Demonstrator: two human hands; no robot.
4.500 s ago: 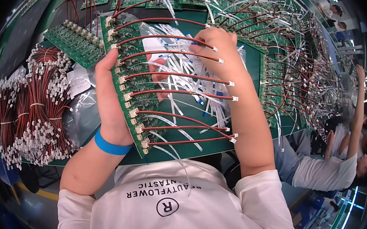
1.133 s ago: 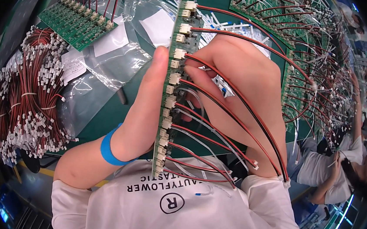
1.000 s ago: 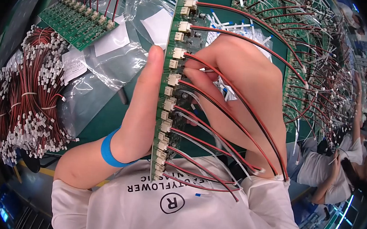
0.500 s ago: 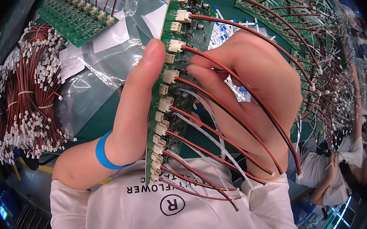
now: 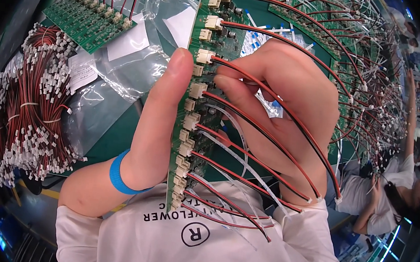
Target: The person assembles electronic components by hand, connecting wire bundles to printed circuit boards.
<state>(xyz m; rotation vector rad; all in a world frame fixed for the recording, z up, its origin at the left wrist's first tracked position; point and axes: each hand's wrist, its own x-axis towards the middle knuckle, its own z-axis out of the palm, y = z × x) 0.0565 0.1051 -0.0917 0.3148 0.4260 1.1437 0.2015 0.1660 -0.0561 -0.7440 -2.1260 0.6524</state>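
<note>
My left hand (image 5: 153, 118), with a blue band at the wrist, holds a long green circuit board (image 5: 230, 45) on edge, its thumb along the left side. Cream connectors (image 5: 205, 56) line that edge. Red-and-black wire pairs (image 5: 269, 136) run from several of them to the right, over my right hand (image 5: 298, 94). White flat cables (image 5: 254, 170) hang from the board's lower half. My right thumb and forefinger are pinched together close against the board's face; whatever lies between them is hidden.
Bundled red-and-black cables with white plugs (image 5: 32, 110) lie at left. Another wired board (image 5: 90, 20) rests on clear plastic bags (image 5: 120, 68) behind them. More wired boards (image 5: 304, 19) stand at far right, near blue-ended white flat cables (image 5: 258, 40). A co-worker (image 5: 389, 191) sits at right.
The board has shifted slightly, its upper part a little down and to the right. My right hand has moved slightly left and down, its fingers still pinched by the board.
</note>
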